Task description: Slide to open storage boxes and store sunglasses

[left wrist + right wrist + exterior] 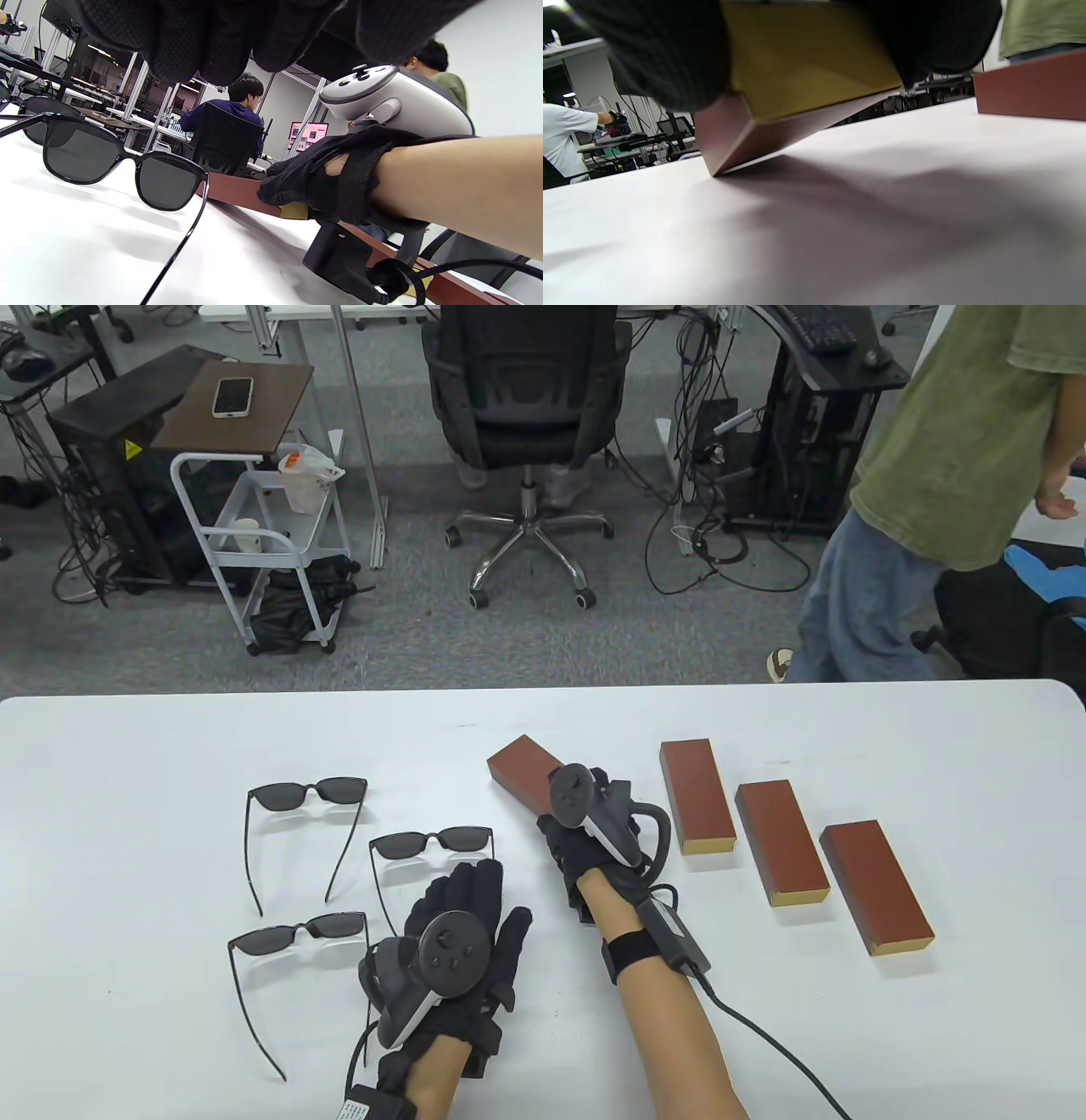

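Three black sunglasses lie on the white table (pixel 127 831): one far left (pixel 307 792), one in the middle (pixel 431 841), one near left (pixel 297 931). My left hand (pixel 475 899) is open, palm down, just right of the middle pair, holding nothing; its fingers (pixel 212 38) hang over that pair (pixel 123 169). My right hand (pixel 567 836) grips the near end of a brown storage box (pixel 522 768). The box's gold end (pixel 806 59) is raised between my fingers (pixel 649 51) while its far end rests on the table.
Three more brown boxes lie in a row to the right (pixel 696 796), (pixel 780 841), (pixel 876 886). A cable (pixel 764 1044) runs from my right wrist toward the near edge. A person (pixel 942 475) stands past the table's far right edge.
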A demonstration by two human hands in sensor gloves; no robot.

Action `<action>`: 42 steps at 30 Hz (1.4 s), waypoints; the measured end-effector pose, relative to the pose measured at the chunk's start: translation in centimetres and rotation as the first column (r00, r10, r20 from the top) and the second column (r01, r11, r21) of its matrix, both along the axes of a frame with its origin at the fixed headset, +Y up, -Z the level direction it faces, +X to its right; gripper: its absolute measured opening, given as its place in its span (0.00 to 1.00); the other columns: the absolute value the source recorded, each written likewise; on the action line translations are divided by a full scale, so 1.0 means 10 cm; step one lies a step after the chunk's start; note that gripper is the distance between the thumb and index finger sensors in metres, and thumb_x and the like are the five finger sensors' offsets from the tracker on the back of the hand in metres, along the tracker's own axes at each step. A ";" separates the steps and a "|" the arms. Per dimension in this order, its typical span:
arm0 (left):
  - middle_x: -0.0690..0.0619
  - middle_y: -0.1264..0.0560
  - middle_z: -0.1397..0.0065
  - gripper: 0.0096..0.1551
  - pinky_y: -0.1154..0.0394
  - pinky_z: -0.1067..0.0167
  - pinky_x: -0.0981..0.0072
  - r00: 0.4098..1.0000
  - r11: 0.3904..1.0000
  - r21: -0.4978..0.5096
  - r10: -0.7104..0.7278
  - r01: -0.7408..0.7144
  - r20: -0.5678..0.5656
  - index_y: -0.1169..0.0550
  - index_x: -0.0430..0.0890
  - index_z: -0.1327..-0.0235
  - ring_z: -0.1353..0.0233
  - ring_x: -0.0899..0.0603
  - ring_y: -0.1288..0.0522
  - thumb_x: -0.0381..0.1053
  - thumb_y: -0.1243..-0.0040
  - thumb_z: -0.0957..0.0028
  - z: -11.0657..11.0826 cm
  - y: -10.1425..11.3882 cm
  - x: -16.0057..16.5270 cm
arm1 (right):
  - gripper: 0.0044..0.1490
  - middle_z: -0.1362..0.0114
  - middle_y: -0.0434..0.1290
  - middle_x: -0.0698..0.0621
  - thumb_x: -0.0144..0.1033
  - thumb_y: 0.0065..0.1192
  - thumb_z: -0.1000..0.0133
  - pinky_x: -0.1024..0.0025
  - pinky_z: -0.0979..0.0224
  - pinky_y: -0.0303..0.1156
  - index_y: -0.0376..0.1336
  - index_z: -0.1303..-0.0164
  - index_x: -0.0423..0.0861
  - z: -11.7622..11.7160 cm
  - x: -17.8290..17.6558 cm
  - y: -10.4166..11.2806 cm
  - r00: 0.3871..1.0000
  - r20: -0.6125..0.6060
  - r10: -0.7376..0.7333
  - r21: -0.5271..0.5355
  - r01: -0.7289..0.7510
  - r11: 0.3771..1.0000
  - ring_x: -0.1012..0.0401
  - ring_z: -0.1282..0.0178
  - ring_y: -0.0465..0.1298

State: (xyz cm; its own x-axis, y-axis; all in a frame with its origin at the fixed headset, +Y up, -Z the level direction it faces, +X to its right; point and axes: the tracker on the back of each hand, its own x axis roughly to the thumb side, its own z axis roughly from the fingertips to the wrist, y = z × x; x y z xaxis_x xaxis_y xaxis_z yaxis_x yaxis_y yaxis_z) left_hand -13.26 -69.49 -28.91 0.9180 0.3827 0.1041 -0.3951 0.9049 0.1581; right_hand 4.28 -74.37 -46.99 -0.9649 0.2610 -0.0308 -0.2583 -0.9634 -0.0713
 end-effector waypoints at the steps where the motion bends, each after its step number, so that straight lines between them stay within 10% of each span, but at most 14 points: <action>1: 0.46 0.30 0.21 0.41 0.34 0.32 0.36 1.000 1.000 -0.006 -0.002 0.002 0.000 0.29 0.53 0.25 0.24 0.33 0.31 0.68 0.46 0.52 -0.01 -0.01 -0.01 | 0.40 0.27 0.61 0.36 0.55 0.72 0.62 0.49 0.34 0.71 0.62 0.38 0.60 -0.01 0.00 -0.02 1.000 0.001 0.021 -0.017 -0.021 1.000 0.38 0.33 0.70; 11: 0.46 0.29 0.22 0.41 0.33 0.32 0.35 1.000 1.000 -0.006 -0.003 0.003 -0.018 0.28 0.52 0.25 0.25 0.33 0.30 0.68 0.45 0.52 -0.02 -0.02 -0.04 | 0.44 0.26 0.61 0.36 0.52 0.75 0.63 0.49 0.32 0.70 0.59 0.36 0.59 0.02 0.00 -0.12 0.992 -0.039 0.123 -0.118 -0.127 0.985 0.38 0.32 0.69; 30: 0.48 0.27 0.24 0.38 0.31 0.34 0.37 0.999 0.999 0.044 -0.030 0.032 -0.042 0.25 0.53 0.29 0.27 0.34 0.27 0.68 0.41 0.52 -0.01 0.06 -0.10 | 0.38 0.28 0.67 0.43 0.54 0.70 0.61 0.49 0.33 0.71 0.64 0.39 0.55 1.37 0.89 0.43 0.985 -0.143 0.094 0.104 -0.080 0.991 0.43 0.33 0.72; 42: 0.49 0.25 0.25 0.36 0.29 0.37 0.39 0.986 0.995 -0.025 -0.099 0.097 -0.136 0.24 0.54 0.30 0.30 0.35 0.25 0.63 0.36 0.53 -0.11 0.06 -0.30 | 0.37 0.28 0.67 0.43 0.52 0.70 0.60 0.49 0.32 0.71 0.64 0.40 0.54 1.51 1.22 0.27 0.994 -0.107 0.022 0.093 -0.012 0.996 0.43 0.33 0.72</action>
State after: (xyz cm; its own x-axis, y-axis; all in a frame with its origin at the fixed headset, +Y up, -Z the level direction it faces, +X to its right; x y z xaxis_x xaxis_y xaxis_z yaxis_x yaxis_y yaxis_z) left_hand -16.25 -68.92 -29.99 0.9563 0.2907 -0.0313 -0.2800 0.9415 0.1877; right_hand 16.43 -71.70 -31.85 -0.9655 0.2416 0.0967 -0.2531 -0.9583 -0.1326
